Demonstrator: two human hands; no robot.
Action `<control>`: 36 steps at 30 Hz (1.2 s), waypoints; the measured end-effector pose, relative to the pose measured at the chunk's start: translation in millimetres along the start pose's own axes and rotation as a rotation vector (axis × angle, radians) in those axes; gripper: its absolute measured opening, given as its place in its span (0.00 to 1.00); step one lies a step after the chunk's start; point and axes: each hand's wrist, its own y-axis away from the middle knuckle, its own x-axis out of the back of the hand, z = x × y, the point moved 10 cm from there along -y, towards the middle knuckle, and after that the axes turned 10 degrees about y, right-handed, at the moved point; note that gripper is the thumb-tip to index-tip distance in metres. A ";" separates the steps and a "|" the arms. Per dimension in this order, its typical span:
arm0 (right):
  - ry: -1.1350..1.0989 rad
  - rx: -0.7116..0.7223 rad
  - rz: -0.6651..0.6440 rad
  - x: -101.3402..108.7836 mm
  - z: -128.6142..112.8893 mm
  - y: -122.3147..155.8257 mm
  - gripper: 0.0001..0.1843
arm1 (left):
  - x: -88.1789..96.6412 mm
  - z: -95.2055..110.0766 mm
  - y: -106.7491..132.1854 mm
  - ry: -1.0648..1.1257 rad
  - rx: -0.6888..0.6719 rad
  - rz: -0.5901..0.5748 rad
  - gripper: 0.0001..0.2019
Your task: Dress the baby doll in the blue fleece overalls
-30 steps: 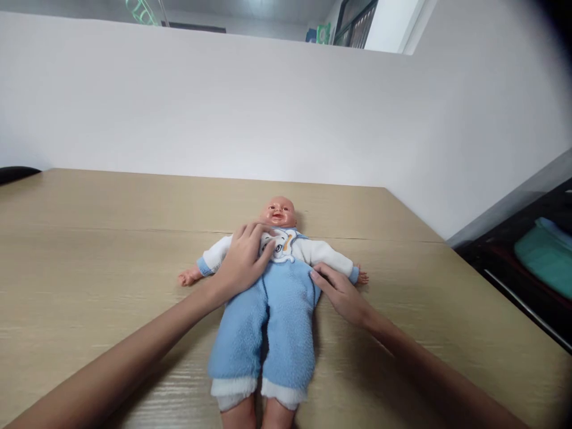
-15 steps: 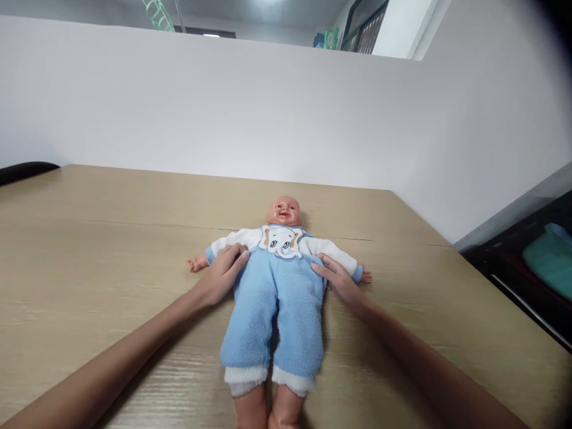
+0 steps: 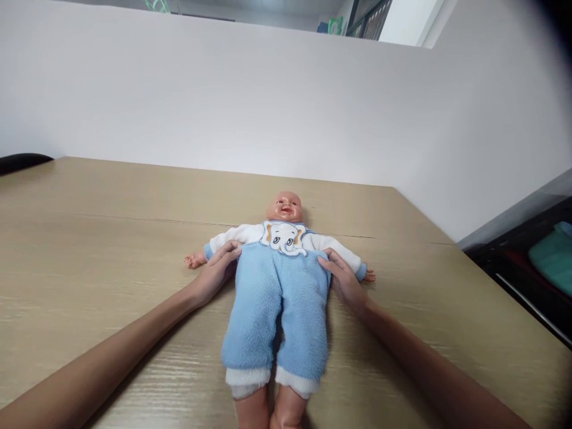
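A bald baby doll (image 3: 285,207) lies on its back on the table, head away from me and arms spread. It wears a white top with blue cuffs and an elephant face patch (image 3: 285,238) on the chest. Fuzzy light-blue pants (image 3: 259,304) with white cuffs cover its legs down to bare shins. At the waistband's left side, my left hand (image 3: 217,272) is closed, pinching the fabric. Opposite it, my right hand (image 3: 345,279) is closed on the waistband's right side, thumb in front. The doll's feet are cut off by the lower edge of view.
The light wooden table (image 3: 111,256) has a seam running across it behind the doll's chest. A white partition wall (image 3: 223,101) rises at its far edge. At right stands a black rack (image 3: 513,262) with a teal item (image 3: 552,259). A dark curved object (image 3: 24,162) shows at far left.
Both hands have gone from resting against the doll's sides to pinching the waistband, which is now drawn out wider. The camera view has tilted slightly down.
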 end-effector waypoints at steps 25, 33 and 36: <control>0.370 0.106 0.081 8.7 -29.2 10.0 0.16 | -4.1 35.4 -1.5 -0.947 -0.447 0.005 0.09; 0.961 0.397 0.284 28.6 -85.4 33.7 0.17 | -14.1 71.7 13.2 -1.055 -0.605 0.170 0.05; 1.170 0.491 0.346 50.3 -93.9 36.2 0.19 | -44.7 88.9 17.7 -1.019 -0.676 0.104 0.04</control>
